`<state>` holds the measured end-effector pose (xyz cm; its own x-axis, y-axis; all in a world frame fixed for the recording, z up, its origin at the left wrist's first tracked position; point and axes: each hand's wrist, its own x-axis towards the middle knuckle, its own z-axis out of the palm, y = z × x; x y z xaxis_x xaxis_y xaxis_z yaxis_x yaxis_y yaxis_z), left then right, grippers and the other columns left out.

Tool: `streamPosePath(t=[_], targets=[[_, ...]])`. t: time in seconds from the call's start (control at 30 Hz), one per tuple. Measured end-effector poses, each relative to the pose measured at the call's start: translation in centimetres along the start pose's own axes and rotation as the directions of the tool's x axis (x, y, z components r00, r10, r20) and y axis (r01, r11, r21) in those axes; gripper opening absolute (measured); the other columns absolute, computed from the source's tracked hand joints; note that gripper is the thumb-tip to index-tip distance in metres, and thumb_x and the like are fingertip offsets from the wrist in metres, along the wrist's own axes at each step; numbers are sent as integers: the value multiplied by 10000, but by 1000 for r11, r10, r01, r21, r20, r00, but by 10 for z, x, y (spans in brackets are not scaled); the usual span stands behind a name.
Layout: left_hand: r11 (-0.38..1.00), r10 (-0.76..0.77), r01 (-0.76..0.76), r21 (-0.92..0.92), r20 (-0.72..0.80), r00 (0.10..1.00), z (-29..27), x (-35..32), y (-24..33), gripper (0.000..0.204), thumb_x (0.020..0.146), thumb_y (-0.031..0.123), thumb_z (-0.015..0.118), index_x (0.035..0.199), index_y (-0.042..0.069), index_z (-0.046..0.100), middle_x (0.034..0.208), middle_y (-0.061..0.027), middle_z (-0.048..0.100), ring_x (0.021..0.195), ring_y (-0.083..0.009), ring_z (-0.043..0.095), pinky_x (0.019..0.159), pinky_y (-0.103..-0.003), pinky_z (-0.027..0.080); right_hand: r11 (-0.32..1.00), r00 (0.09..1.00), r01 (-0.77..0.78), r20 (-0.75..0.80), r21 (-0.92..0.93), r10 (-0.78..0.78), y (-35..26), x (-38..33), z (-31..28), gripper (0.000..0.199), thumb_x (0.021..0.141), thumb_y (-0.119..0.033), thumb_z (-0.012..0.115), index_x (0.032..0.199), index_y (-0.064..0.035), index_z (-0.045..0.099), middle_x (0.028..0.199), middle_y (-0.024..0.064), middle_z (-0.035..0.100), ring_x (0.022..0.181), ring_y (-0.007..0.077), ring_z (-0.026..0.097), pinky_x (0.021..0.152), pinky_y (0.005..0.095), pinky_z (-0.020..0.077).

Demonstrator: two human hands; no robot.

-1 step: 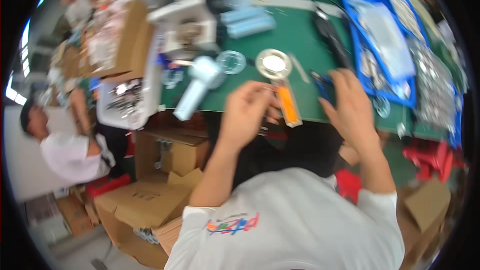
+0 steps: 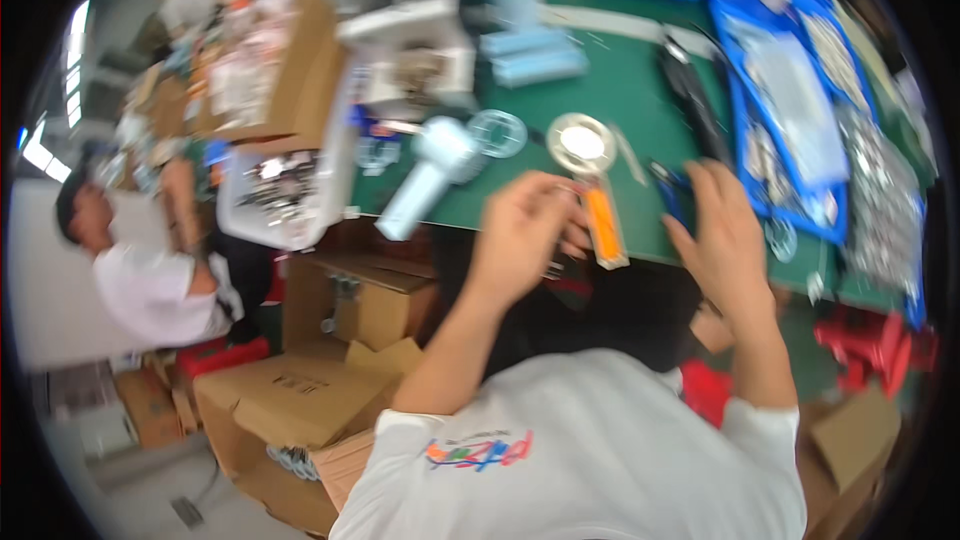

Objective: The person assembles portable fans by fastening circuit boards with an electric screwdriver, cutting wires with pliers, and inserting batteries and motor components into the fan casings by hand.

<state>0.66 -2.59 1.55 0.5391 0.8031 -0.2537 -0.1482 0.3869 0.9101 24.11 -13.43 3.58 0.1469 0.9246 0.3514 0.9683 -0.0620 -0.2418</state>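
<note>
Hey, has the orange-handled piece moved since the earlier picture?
No, not visibly: the orange-handled piece keeps its place right of the clear disc on the green table; the whole view shifted.

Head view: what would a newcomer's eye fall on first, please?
Probably the round-headed, orange-handled part, beside the left hand at the near edge of the green table. Then the pale-blue, handled part farther left, and a blue tray just beyond the right hand.

a head-worn fisheye looks down and forward over the white shirt [image 2: 590, 450] to the nearby green table [image 2: 625, 80]
</note>
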Motion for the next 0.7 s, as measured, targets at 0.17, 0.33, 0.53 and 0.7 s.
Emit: streamPosePath(t=[0.17, 0.33, 0.53, 0.7], targets=[[991, 89, -93, -94, -43, 995, 11, -3, -11, 187, 1090, 93, 561, 1221, -25, 623, 941, -134, 725, 746, -182, 703, 689, -281, 591, 993, 975, -108, 191, -39, 113, -5, 1, -8, 506, 817, -74, 795, 1292, -22, 630, 1320, 155, 616, 1112, 361, 629, 978, 423, 528], [996, 81, -82, -23, -20, 996, 12, -8, -5, 197, 1071, 99, 606, 1220, -29, 614, 938, -117, 715, 734, -159, 688, 678, -265, 581, 987, 998, -66, -11, 145, 69, -4, 4, -5, 473, 819, -36, 768, 1269, -8, 628, 1201, 155, 620, 1009, 355, 619, 913, 410, 526], [996, 74, -74, 56, -1, 997, 13, -8, 1, 215, 1029, 85, 683, 1204, -21, 620, 882, -76, 676, 697, -117, 634, 645, -243, 542, 878, 991, -133, 52, 459, 122, -36, 15, -14, 404, 825, -22, 764, 1207, 6, 637, 1075, 151, 603, 935, 346, 608, 859, 403, 518], [980, 142, -139, 140, -12, 990, 15, -9, -5, 223, 1003, 71, 725, 1187, -9, 628, 841, -44, 637, 676, -87, 574, 618, -219, 486, 889, 992, -87, 122, 450, 35, -53, 17, -9, 357, 819, -9, 773, 1149, 16, 641, 1007, 145, 592, 861, 328, 600, 796, 404, 514]])
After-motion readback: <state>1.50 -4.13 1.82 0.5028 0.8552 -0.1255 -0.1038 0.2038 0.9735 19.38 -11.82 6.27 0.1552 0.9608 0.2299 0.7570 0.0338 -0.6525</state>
